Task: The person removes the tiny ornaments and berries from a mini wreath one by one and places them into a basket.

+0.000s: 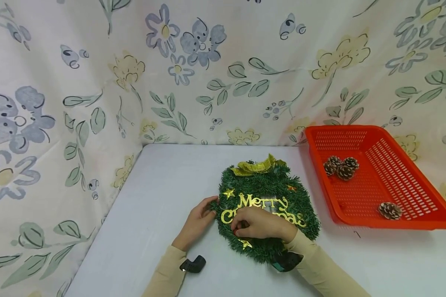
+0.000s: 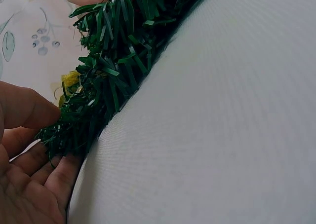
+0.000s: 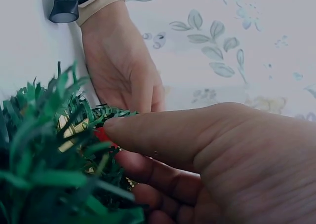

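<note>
A green tinsel Christmas wreath [image 1: 301, 194] lies on the white table, with gold "Merry Christmas" lettering [image 1: 262, 201], gold stars [image 1: 228, 193] and a gold ribbon bow [image 1: 256, 167] at its far edge. My left hand [image 1: 198, 218] holds the wreath's left edge; in the left wrist view its thumb [image 2: 29, 108] lies over the tinsel and the fingers are beneath. Over the lower left of the lettering, my right hand [image 1: 262, 222] pinches a small red ornament [image 3: 104, 136] against the tinsel. Fingers hide most of that ornament, so its kind is unclear. The hand also covers part of the lettering.
At the right stands a red plastic basket [image 1: 360, 225] with slotted walls. Several pinecones [image 1: 345, 171] cluster at its left side, and one pinecone [image 1: 390, 210] lies nearer its front. A floral curtain [image 1: 208, 115] hangs behind the white table [image 1: 163, 177] and along its left.
</note>
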`<state>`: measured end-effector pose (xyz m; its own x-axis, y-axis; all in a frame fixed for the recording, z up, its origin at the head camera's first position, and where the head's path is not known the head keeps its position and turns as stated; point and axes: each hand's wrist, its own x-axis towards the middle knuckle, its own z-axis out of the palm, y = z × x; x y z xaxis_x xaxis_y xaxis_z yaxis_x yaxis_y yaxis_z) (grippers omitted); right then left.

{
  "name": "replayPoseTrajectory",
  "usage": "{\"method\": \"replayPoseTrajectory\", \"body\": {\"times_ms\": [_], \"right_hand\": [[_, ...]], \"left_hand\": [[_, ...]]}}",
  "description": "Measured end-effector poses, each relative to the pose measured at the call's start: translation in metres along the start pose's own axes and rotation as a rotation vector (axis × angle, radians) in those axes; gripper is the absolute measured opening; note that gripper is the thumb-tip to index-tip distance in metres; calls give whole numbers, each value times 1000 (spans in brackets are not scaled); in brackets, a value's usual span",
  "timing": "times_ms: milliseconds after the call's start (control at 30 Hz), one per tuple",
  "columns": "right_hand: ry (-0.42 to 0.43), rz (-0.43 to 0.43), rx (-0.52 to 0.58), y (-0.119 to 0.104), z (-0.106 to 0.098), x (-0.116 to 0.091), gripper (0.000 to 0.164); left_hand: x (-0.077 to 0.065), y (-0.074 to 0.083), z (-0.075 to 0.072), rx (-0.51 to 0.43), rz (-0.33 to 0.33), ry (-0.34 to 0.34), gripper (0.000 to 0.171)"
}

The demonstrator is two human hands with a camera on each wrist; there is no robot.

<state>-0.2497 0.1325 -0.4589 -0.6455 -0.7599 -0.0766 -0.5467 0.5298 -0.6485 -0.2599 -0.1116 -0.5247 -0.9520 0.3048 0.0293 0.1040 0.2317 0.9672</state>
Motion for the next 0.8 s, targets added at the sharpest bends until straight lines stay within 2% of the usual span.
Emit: {"method": "replayPoseTrajectory", "body": {"times_ms": [500, 800], "right_hand": [[30, -39, -99, -2, 1, -1, 10], [-5, 20, 29, 1, -1, -3, 11]], "left_hand": [[-1, 3, 0, -10, -11, -5, 50], [-2, 4, 0, 2, -20, 0, 49]]}}
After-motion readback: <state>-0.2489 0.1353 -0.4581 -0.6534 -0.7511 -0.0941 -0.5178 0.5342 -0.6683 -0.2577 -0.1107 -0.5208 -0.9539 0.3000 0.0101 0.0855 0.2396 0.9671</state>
